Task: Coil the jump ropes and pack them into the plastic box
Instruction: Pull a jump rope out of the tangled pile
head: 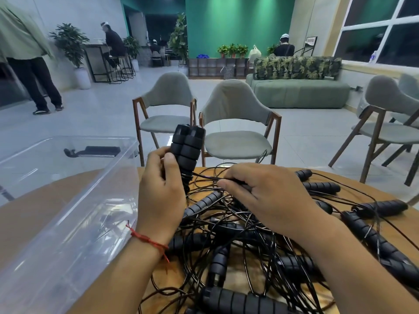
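the step in hand is the coiling of one rope, judged from how the hands sit. the left hand point(161, 184) has its grip wrapped round the lower part of two black handles point(187, 146), held side by side and upright, their tops rising clear above the fingers. a few turns of thin black cord point(205, 176) already seem to sit just under that grip, though the palm hides most of them. the right hand point(260, 189), beside the left grip and a little lower, has a narrow grip, thumb and fingers pinching that same cord where it runs across from the handles

below and beyond both grips lies the heap of jump ropes point(226, 241), handles and cords crossed over one another on the wooden counter point(172, 277). the cord in the right grip drops into that heap, and where its slack goes among the other loops cannot be told. the clear plastic box point(79, 211) stands on the counter just outside the left grip, open at the top. no coiled rope can be made out in it

the next move likely calls for drawing the slack free of the tangle without dragging the neighbouring ropes along, then winding it round the paired handles. only after that does the bundle go across to the box, so the packing looks barely begun
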`<action>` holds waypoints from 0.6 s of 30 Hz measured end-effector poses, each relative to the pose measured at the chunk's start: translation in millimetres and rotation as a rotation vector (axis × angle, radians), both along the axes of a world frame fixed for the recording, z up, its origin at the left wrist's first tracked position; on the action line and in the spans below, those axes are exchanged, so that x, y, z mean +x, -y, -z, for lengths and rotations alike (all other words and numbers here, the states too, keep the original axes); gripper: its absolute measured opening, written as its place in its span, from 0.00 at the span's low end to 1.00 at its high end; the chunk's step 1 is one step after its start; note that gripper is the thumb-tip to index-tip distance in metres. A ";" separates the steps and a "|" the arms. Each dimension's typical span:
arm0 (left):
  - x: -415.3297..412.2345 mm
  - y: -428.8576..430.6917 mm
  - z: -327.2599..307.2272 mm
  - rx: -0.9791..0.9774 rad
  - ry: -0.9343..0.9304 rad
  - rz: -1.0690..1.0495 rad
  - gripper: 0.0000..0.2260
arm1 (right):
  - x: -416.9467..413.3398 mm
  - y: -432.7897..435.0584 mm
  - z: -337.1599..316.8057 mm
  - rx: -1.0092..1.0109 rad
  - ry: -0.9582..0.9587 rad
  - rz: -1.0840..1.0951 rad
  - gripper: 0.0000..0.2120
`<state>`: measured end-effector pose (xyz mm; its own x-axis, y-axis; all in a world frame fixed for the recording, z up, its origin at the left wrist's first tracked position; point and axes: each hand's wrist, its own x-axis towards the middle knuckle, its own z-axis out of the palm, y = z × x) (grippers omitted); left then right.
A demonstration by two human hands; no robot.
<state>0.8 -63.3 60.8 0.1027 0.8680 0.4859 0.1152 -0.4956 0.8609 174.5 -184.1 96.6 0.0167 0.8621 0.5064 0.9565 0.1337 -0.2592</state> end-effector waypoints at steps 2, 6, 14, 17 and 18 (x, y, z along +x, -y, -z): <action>0.8 2.4 1.3 0.042 -0.061 -0.018 0.09 | -2.6 -0.3 0.3 0.019 0.028 -0.015 0.18; 1.2 1.7 4.8 0.121 -0.221 -0.067 0.11 | -4.9 2.0 0.4 -0.001 0.059 -0.020 0.21; -12.7 -15.1 7.6 0.172 -0.619 -0.282 0.20 | 9.5 10.4 -12.6 -0.061 0.024 0.010 0.13; -8.1 -7.9 9.6 0.247 -0.695 -0.132 0.21 | 10.5 12.3 -15.9 0.113 -0.054 -0.012 0.11; -4.8 -3.4 10.1 0.260 -0.704 -0.069 0.21 | 10.6 12.6 -16.5 0.158 -0.075 -0.008 0.10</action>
